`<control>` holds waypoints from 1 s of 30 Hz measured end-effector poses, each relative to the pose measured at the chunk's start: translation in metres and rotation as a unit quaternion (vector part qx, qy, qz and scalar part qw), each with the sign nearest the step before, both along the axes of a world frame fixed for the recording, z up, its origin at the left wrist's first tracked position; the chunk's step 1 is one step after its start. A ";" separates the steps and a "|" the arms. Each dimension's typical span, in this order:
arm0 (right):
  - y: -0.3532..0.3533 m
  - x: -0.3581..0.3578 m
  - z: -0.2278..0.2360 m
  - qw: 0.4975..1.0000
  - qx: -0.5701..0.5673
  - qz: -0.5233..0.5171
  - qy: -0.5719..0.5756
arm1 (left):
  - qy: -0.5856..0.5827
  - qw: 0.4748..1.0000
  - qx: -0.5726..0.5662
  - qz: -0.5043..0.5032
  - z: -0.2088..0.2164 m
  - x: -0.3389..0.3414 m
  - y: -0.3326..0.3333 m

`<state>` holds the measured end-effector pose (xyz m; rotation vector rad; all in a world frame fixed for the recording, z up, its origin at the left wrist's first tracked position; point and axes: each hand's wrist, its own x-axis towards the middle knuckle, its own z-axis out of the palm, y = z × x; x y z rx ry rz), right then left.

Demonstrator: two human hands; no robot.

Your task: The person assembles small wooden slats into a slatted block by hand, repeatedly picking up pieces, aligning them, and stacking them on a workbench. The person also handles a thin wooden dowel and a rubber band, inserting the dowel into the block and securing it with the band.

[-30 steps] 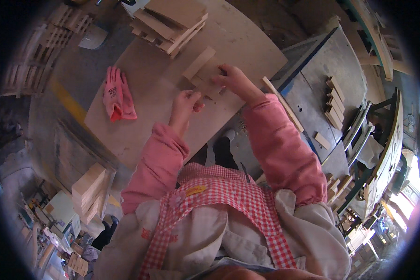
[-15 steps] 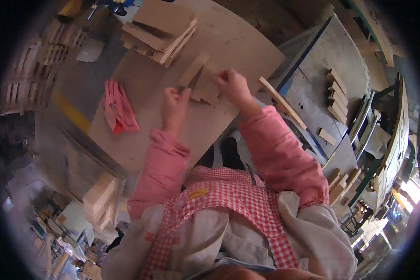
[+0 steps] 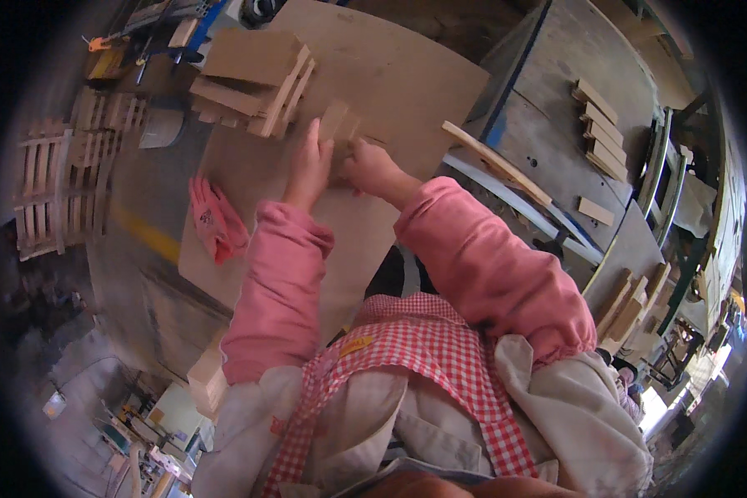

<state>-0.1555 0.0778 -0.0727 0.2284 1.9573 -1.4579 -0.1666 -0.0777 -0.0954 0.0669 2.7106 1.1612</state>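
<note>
Two small flat wooden pieces (image 3: 338, 122) lie close together, partly overlapping, between my hands above the brown board tabletop (image 3: 423, 108). My left hand (image 3: 309, 170) is closed along their left side, its fingers pointing away from me. My right hand (image 3: 375, 171) has its fingers curled in a pinch at their right side. The near ends of the pieces are hidden by my fingers. Just beyond my left hand rests a stack of wooden boards (image 3: 249, 62). A pink glove (image 3: 217, 220) lies left of my left forearm.
A grey metal table (image 3: 556, 108) stands at the right with several wooden blocks (image 3: 602, 133) and a single small block (image 3: 596, 211) on it. A long wooden strip (image 3: 498, 164) lies along its near edge. Pallets (image 3: 50, 183) are at the far left, beside a blue clamp rack (image 3: 195, 37).
My hands have come closer together, the right one moving left. The two wooden pieces, spread apart in a V before, are now side by side. The whole view has shifted slightly.
</note>
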 end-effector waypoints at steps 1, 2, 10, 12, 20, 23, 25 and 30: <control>0.003 0.003 0.003 0.997 0.035 0.034 0.052 | -0.002 1.000 0.018 0.000 0.000 0.002 0.001; 0.007 0.007 0.007 0.990 0.052 0.067 0.110 | 0.011 1.000 -0.009 0.002 0.001 0.003 0.002; 0.119 0.101 0.050 0.965 -0.003 -0.023 0.260 | -0.007 0.997 -0.075 -0.014 0.023 0.003 0.020; 0.167 0.129 0.066 0.959 0.078 -0.079 0.259 | -0.026 0.997 -0.073 0.001 0.028 0.004 0.022; 0.367 0.169 0.080 0.810 0.503 -0.040 0.297 | 0.106 0.991 -0.083 -0.012 0.045 0.006 0.018; 0.383 0.171 0.071 0.826 0.499 0.002 0.260 | 0.167 0.985 -0.051 0.012 0.060 0.019 0.023; 0.383 0.167 0.072 0.812 0.529 0.011 0.246 | 0.184 0.982 -0.053 0.005 0.073 0.032 0.032; 0.335 0.148 0.086 0.947 0.203 -0.127 0.213 | 0.070 0.989 0.114 -0.056 0.099 0.071 0.082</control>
